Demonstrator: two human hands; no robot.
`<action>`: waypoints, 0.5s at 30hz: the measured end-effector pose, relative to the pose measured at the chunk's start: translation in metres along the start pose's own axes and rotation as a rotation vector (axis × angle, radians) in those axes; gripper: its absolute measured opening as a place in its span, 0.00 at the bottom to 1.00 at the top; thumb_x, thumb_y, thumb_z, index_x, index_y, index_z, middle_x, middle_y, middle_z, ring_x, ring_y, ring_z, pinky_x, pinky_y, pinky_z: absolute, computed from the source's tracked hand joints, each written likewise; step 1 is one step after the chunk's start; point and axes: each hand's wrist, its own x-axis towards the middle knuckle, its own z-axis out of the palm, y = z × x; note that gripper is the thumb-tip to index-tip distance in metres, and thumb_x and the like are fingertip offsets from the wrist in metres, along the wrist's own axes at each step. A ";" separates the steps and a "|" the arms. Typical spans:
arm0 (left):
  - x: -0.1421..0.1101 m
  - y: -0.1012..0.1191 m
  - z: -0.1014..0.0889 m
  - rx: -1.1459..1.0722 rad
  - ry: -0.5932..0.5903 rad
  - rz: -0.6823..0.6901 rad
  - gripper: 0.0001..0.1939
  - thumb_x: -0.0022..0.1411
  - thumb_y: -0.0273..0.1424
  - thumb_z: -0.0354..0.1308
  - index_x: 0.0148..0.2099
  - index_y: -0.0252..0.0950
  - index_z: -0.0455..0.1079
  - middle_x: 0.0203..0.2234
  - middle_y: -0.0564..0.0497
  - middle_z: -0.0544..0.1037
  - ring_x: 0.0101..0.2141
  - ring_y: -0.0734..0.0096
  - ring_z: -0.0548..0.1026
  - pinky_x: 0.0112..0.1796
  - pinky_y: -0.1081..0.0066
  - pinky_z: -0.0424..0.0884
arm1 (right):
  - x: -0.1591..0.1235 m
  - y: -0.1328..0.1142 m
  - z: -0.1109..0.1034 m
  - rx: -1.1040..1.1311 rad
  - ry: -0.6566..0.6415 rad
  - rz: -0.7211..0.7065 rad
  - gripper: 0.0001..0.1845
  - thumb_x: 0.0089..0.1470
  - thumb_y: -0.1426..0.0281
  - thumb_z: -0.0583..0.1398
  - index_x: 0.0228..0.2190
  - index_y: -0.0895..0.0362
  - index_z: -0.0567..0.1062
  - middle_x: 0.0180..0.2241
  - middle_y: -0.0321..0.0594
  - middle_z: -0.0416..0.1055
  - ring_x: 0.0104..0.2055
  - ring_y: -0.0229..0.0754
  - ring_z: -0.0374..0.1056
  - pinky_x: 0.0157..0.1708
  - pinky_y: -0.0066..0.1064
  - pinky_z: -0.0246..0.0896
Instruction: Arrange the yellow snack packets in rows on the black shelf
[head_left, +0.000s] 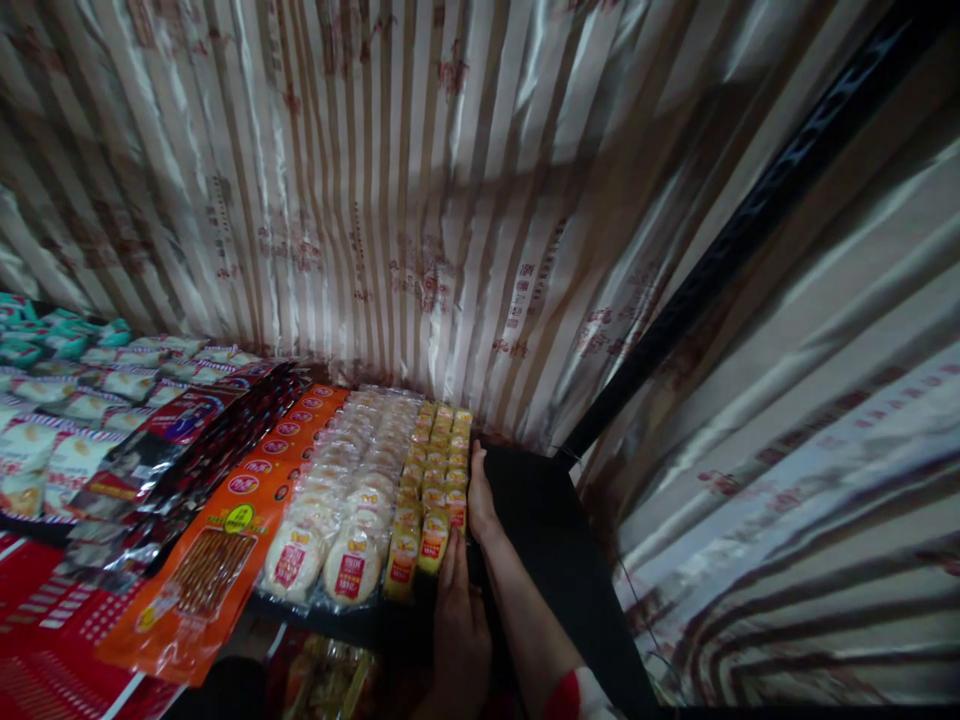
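Note:
My right hand (481, 492) lies along the right side of small yellow wrapped snack packets (437, 470), its fingers stretched toward the back of the shelf. Lower down, my left hand (463, 610) points its straight fingers at the front end of the same packets, touching or almost touching the nearest one. Neither hand is wrapped around anything. The packets stand in tight rows. Left of them sit rows of round white crackers (352, 565) in clear wrappers with red labels. A long orange snack bag (225, 540) showing brown sticks lies beside these.
A dark shelf board (555, 540) extends right of my hands to a slanted black post (697, 290). Printed, pleated sheeting (375, 180) hangs behind. Dark glossy bags (172, 450), white snack bags (82, 410) and teal packs (60, 335) fill the left. A red basket (52, 640) stands at lower left.

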 end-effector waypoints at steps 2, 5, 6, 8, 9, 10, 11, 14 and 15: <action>0.000 -0.002 0.002 0.019 0.001 0.002 0.28 0.59 0.23 0.38 0.62 0.27 0.53 0.62 0.44 0.54 0.61 0.66 0.51 0.60 0.64 0.51 | 0.007 -0.008 0.001 -0.003 0.065 0.048 0.44 0.46 0.40 0.49 0.58 0.52 0.58 0.59 0.36 0.57 0.62 0.46 0.49 0.60 0.39 0.46; 0.000 -0.004 0.003 0.039 -0.002 0.005 0.28 0.61 0.24 0.37 0.62 0.26 0.53 0.62 0.44 0.53 0.61 0.66 0.51 0.60 0.63 0.51 | 0.014 -0.018 0.006 0.021 0.025 0.060 0.43 0.47 0.40 0.48 0.56 0.54 0.62 0.55 0.37 0.64 0.61 0.46 0.52 0.60 0.37 0.47; 0.000 -0.004 0.004 0.040 -0.003 -0.001 0.27 0.61 0.25 0.37 0.62 0.25 0.52 0.62 0.43 0.53 0.61 0.65 0.51 0.60 0.63 0.51 | 0.015 -0.020 0.008 0.047 -0.037 0.065 0.42 0.47 0.40 0.48 0.55 0.54 0.64 0.52 0.37 0.67 0.59 0.46 0.56 0.58 0.37 0.51; 0.000 -0.004 0.004 0.036 -0.012 -0.009 0.27 0.61 0.25 0.36 0.62 0.24 0.52 0.62 0.42 0.53 0.61 0.65 0.51 0.60 0.62 0.51 | 0.015 -0.022 0.010 0.103 -0.158 0.077 0.39 0.48 0.41 0.49 0.53 0.52 0.66 0.48 0.36 0.71 0.55 0.46 0.62 0.55 0.38 0.56; 0.001 -0.004 0.004 0.032 -0.020 -0.009 0.28 0.62 0.25 0.35 0.63 0.24 0.52 0.62 0.42 0.52 0.62 0.65 0.51 0.60 0.62 0.51 | 0.015 -0.022 0.011 0.124 -0.187 0.077 0.38 0.48 0.42 0.49 0.53 0.51 0.66 0.48 0.35 0.72 0.54 0.46 0.64 0.54 0.38 0.58; 0.000 -0.004 0.005 0.030 -0.025 -0.011 0.28 0.61 0.25 0.35 0.63 0.24 0.51 0.62 0.42 0.52 0.62 0.65 0.51 0.60 0.62 0.50 | 0.015 -0.023 0.011 0.137 -0.189 0.074 0.37 0.49 0.42 0.49 0.53 0.50 0.66 0.48 0.34 0.72 0.53 0.45 0.64 0.54 0.38 0.58; 0.000 -0.005 0.006 0.028 -0.030 -0.015 0.28 0.61 0.25 0.34 0.63 0.23 0.51 0.62 0.42 0.52 0.62 0.65 0.50 0.60 0.62 0.50 | 0.016 -0.023 0.010 0.145 -0.167 0.067 0.37 0.49 0.43 0.50 0.53 0.50 0.65 0.47 0.34 0.72 0.54 0.44 0.64 0.54 0.37 0.58; 0.001 -0.011 0.011 0.020 -0.021 -0.023 0.28 0.61 0.24 0.35 0.63 0.24 0.51 0.62 0.44 0.51 0.62 0.67 0.50 0.60 0.63 0.51 | 0.022 -0.024 0.010 0.152 -0.079 0.074 0.36 0.50 0.43 0.49 0.53 0.51 0.66 0.46 0.35 0.73 0.55 0.42 0.63 0.54 0.35 0.58; 0.001 -0.013 0.013 0.020 -0.012 -0.020 0.28 0.60 0.23 0.35 0.63 0.25 0.51 0.62 0.44 0.51 0.62 0.67 0.49 0.60 0.64 0.50 | 0.025 -0.024 0.010 0.158 -0.072 0.090 0.36 0.50 0.44 0.49 0.52 0.52 0.67 0.45 0.36 0.74 0.54 0.43 0.63 0.54 0.35 0.59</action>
